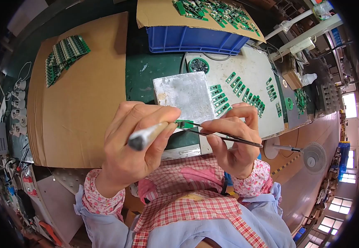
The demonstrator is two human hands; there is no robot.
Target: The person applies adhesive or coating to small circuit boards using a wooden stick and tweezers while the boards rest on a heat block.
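Note:
My left hand [136,138] is closed around a pale, pen-like tool [152,134] whose blurred dark end points up at me. I cannot make out its other end. My right hand [235,136] pinches a pair of dark tweezers [229,137], their tips pointing left. Between the hands, a small green circuit board [184,123] lies at the tweezers' tips, close to my left fingertips. Whether my left fingers touch the board is hidden. Just beyond both hands is a worn grey-white block [184,96].
Rows of green boards [218,99] lie right of the block, near a round green dish [199,65] of small parts. A blue crate [192,39] bears cardboard with piled boards. At left, a cardboard sheet [84,111] holds stacked boards [65,58]. A fan [313,160] stands at right.

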